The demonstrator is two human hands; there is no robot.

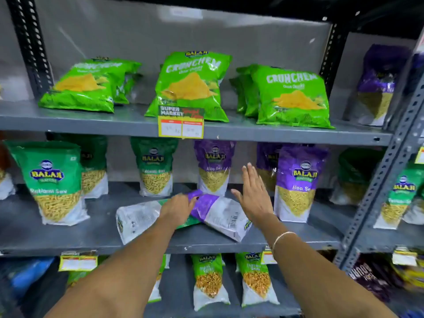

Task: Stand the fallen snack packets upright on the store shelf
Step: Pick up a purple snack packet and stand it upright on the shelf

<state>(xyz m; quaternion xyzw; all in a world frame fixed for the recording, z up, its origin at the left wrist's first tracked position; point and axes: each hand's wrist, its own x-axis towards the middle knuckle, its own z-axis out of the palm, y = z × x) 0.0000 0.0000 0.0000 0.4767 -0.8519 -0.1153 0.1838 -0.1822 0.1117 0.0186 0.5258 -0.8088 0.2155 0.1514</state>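
Observation:
Two snack packets lie flat, back side up, on the middle shelf (68, 239). A purple-and-white one (223, 214) rests partly on top of a green-and-white one (137, 218). My left hand (177, 208) lies palm down where the two packets overlap, fingers curled over the purple packet's top edge; whether it grips is unclear. Just right of the purple packet, my right hand (254, 193) is raised with flat, spread fingers and holds nothing. It hovers above the packet's right end, beside an upright purple packet (298, 182).
Upright green packets (54, 182) and purple packets (213, 168) stand along the middle shelf. Green chip bags (190, 86) fill the shelf above, behind a price tag (181, 122). A slotted metal upright (387, 173) bounds the right side. More packets (208, 281) stand below.

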